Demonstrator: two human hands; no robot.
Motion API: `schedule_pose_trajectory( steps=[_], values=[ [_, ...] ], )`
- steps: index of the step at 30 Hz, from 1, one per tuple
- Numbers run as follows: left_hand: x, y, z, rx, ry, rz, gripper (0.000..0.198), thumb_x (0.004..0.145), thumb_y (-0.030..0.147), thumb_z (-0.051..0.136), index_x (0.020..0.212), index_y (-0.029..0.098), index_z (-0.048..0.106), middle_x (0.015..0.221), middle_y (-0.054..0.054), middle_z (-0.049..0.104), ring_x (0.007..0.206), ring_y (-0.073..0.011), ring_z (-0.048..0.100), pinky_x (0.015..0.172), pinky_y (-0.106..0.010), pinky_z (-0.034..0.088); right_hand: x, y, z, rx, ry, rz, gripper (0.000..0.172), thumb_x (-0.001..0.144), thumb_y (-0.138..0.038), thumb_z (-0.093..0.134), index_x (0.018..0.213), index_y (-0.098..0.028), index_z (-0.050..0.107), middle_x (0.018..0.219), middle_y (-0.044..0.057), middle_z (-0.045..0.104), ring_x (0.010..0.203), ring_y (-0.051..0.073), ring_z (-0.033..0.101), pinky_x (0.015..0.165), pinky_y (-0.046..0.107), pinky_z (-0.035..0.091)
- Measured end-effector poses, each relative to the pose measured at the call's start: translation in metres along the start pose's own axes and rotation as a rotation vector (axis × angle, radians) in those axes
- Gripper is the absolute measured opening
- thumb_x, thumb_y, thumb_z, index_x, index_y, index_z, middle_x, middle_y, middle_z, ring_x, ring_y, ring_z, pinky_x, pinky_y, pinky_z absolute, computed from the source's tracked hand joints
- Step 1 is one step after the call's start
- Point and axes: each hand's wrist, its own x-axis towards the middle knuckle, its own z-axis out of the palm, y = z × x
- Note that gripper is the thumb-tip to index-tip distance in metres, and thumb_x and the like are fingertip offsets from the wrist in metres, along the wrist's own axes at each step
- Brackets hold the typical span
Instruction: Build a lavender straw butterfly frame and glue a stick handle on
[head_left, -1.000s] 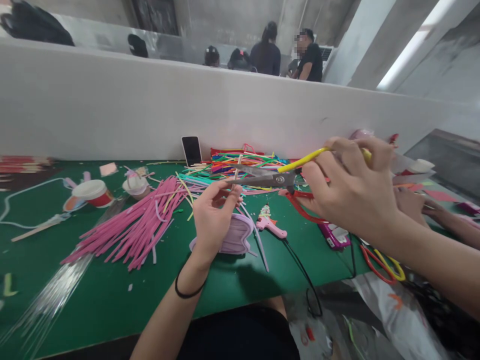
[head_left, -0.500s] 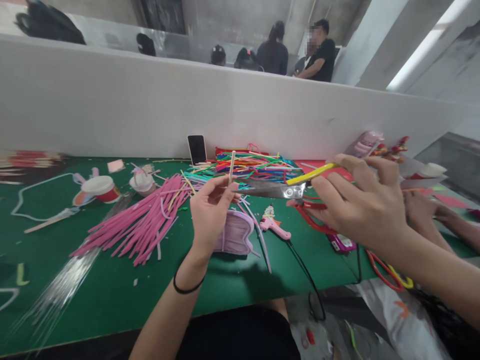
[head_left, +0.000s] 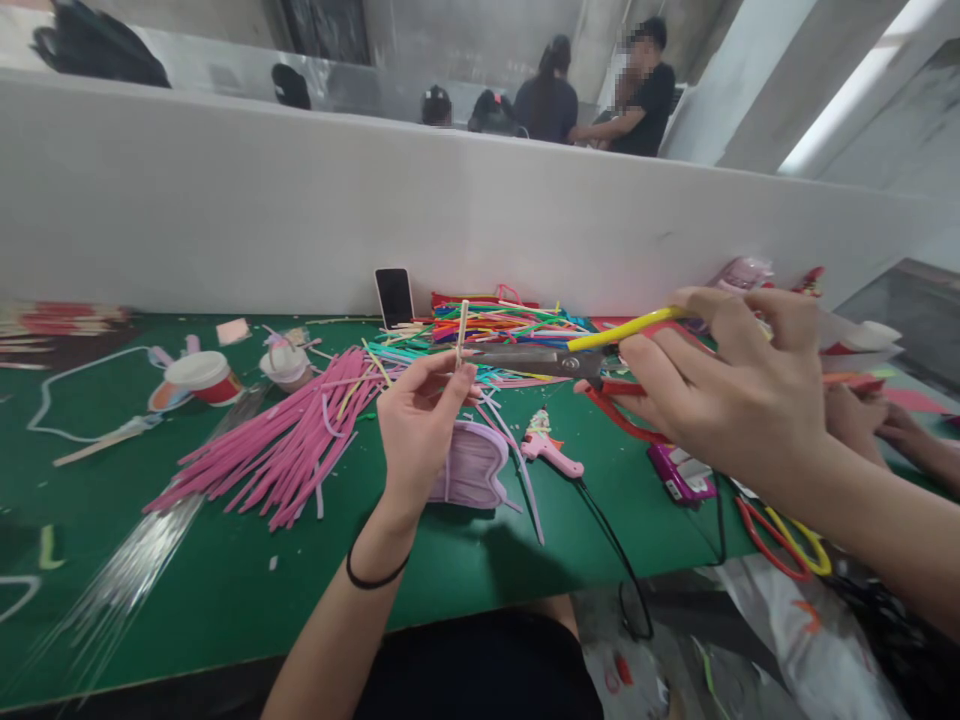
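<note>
Between thumb and fingertips, my left hand (head_left: 424,410) pinches a thin pale stick (head_left: 463,325) upright. My right hand (head_left: 735,390) grips scissors (head_left: 525,360) with one yellow and one red handle. Their blades point left and reach the stick just above my left fingertips; whether they touch it I cannot tell. Under my left hand lies a lilac heart-shaped piece (head_left: 472,465), partly hidden by my wrist. To its right rests a pink glue gun (head_left: 551,450) with a black cord. Loose lilac strips (head_left: 529,490) lie beside the piece.
Pink pipe cleaners (head_left: 270,440) fan out on the green table (head_left: 345,590), left, over clear thin rods (head_left: 142,560). Mixed-colour strips (head_left: 510,325) lie behind, near a phone (head_left: 395,297). Cups (head_left: 202,375) stand left. A purple box (head_left: 679,472) and another person's hands (head_left: 855,420) are right.
The scissors in my right hand have tilted, their handles rising slightly, and the blades now sit a little higher along the stick. My left hand has barely moved.
</note>
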Motion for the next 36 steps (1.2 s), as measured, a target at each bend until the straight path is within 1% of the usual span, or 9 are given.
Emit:
schedule_pose_trajectory(
  steps=[4,7,10,13,18,23,27,32,36],
  values=[
    [0.001,0.001,0.001,0.016,0.012,0.007,0.021,0.082,0.037,0.076,0.093,0.019,0.074,0.083,-0.003,0.076,0.061,-0.0113,0.068,0.057,-0.024,0.060,0.010,0.000,-0.014,0.075,-0.005,0.020,0.025,0.097,-0.030,0.053,0.076,-0.023,0.066,0.067,0.007,0.063,0.106,0.033,0.062,0.084,0.051,0.041],
    [0.001,0.002,0.003,0.026,0.021,0.006,0.021,0.081,0.037,0.077,0.090,0.019,0.074,0.080,-0.002,0.076,0.060,-0.0117,0.068,0.057,-0.024,0.060,0.022,0.002,-0.025,0.060,-0.032,0.025,0.035,0.100,-0.023,0.046,0.069,-0.022,0.063,0.061,0.006,0.059,0.102,0.031,0.064,0.081,0.049,0.042],
    [0.001,0.001,0.004,0.003,0.019,-0.005,0.021,0.080,0.036,0.078,0.089,0.018,0.074,0.074,-0.001,0.074,0.059,-0.0117,0.068,0.056,-0.023,0.059,0.033,0.006,-0.033,-0.066,-0.079,-0.061,0.045,0.101,-0.017,0.036,0.063,-0.020,0.060,0.056,0.005,0.055,0.099,0.029,0.064,0.073,0.045,0.042],
    [0.000,0.000,0.006,-0.033,0.016,-0.008,0.019,0.079,0.035,0.079,0.087,0.018,0.075,0.070,0.000,0.073,0.058,-0.0114,0.068,0.056,-0.022,0.059,0.039,0.008,-0.034,-0.228,-0.082,-0.180,0.045,0.099,-0.016,0.037,0.060,-0.019,0.059,0.052,0.003,0.049,0.088,0.026,0.063,0.066,0.038,0.039],
    [0.000,0.000,0.006,-0.068,0.010,-0.022,0.018,0.078,0.034,0.080,0.085,0.018,0.075,0.069,0.000,0.072,0.057,-0.0110,0.067,0.055,-0.022,0.059,0.041,0.008,-0.032,-0.323,-0.071,-0.260,0.040,0.094,-0.006,0.040,0.061,-0.018,0.059,0.052,0.002,0.049,0.071,0.020,0.054,0.064,0.034,0.034],
    [0.003,-0.001,0.004,-0.077,0.000,0.011,0.016,0.081,0.035,0.078,0.083,0.020,0.076,0.068,0.000,0.072,0.055,-0.0104,0.067,0.052,-0.020,0.057,0.044,0.007,-0.034,-0.168,-0.187,-0.199,0.037,0.096,-0.009,0.040,0.067,-0.019,0.060,0.060,0.004,0.053,0.071,0.019,0.048,0.062,0.035,0.027],
    [0.002,-0.001,0.004,-0.061,0.018,0.016,0.016,0.081,0.035,0.078,0.082,0.020,0.076,0.066,0.000,0.072,0.054,-0.0108,0.066,0.052,-0.021,0.057,0.048,0.007,-0.036,-0.124,-0.167,-0.196,0.042,0.096,-0.008,0.037,0.059,-0.021,0.053,0.054,0.003,0.046,0.072,0.019,0.046,0.064,0.036,0.028],
    [0.001,-0.001,0.006,-0.076,0.029,0.035,0.014,0.081,0.034,0.078,0.082,0.020,0.076,0.066,0.001,0.072,0.054,-0.0107,0.066,0.051,-0.021,0.057,0.049,0.009,-0.036,-0.286,-0.120,-0.307,0.046,0.096,-0.005,0.033,0.056,-0.020,0.051,0.052,0.002,0.045,0.066,0.017,0.041,0.061,0.036,0.027],
    [0.001,-0.001,0.007,-0.064,0.034,0.022,0.014,0.080,0.033,0.078,0.083,0.020,0.076,0.065,0.000,0.072,0.054,-0.0112,0.067,0.052,-0.021,0.057,0.048,0.012,-0.034,-0.361,-0.134,-0.352,0.044,0.094,-0.003,0.034,0.055,-0.019,0.047,0.051,0.000,0.041,0.051,0.014,0.027,0.054,0.033,0.024]
  ],
)
